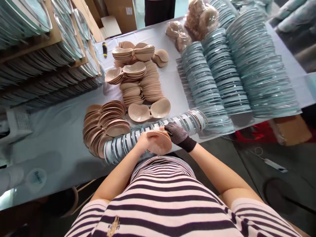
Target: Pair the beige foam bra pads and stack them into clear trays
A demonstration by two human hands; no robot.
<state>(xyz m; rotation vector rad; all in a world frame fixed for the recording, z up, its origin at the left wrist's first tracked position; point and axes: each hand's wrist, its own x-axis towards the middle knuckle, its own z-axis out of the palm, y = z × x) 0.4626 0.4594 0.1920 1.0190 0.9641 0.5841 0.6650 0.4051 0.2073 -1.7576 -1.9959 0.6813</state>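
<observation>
From the head camera, my bare left hand (143, 142) and my gloved right hand (178, 134) close together on one beige pad (159, 142), held just above the table (56, 144) edge, in front of my striped shirt (163, 194). Right behind it lies a curved row of clear shells (153, 130). Beige pads fan out in a heap (105, 123) to the left, an open pair (149, 111) sits beyond, and long shell stacks (229, 72) fill the right.

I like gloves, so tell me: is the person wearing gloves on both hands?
No, only the right hand wears a dark dotted glove; the left hand is bare on the beige cup.
</observation>
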